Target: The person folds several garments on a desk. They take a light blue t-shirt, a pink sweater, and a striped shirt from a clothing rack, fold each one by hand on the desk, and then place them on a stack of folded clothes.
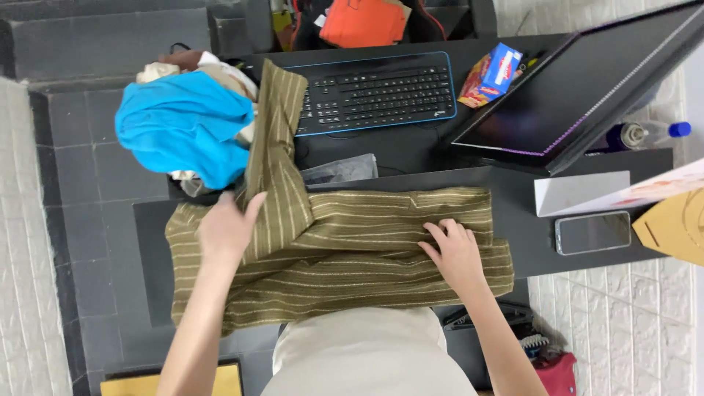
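Now: L hand (227,227) flat, fingers spread, pinned olive striped garment (345,253) at its fold; R hand (458,253) open, pressed on cloth's right part. Lay on dark desk (528,249), long axis left-right, one section turned up toward keyboard (374,92). Looked partly folded; more folds prob. left.

The striped olive cloth (352,249) looks soft and matt; the black counter (411,150) is smooth; the phone (592,232) is shiny glass.
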